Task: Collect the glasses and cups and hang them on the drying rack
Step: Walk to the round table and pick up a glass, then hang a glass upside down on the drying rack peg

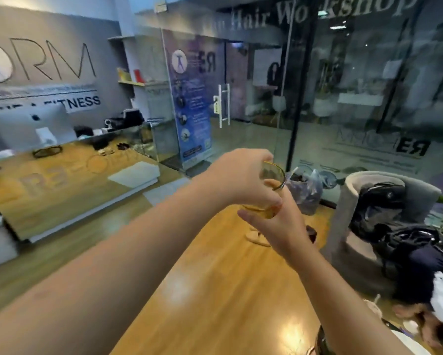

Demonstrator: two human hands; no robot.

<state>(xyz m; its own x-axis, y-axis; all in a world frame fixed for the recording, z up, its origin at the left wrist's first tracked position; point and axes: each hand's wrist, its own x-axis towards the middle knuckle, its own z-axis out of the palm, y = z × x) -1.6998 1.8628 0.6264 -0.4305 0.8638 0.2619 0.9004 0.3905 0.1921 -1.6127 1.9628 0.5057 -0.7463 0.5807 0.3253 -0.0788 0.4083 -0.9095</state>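
Observation:
Both my hands hold one clear glass with a yellow tint [273, 179] above the far end of a wooden table [215, 290]. My left hand [241, 178] grips the glass from above, fingers curled over its upper side. My right hand [279, 224] cups it from below, thumb pointing left. The glass is tilted, its rim facing up and to the right. Under the hands a pale wooden base of a stand [257, 238] rests on the table; its upper part is hidden behind my hands. The image is blurred.
A grey armchair [384, 201] piled with black bags stands right of the table. A plastic bag [305, 190] sits by the glass wall behind. A reception counter [61, 180] lies to the left. A dark bottle top [323, 342] shows at the bottom edge.

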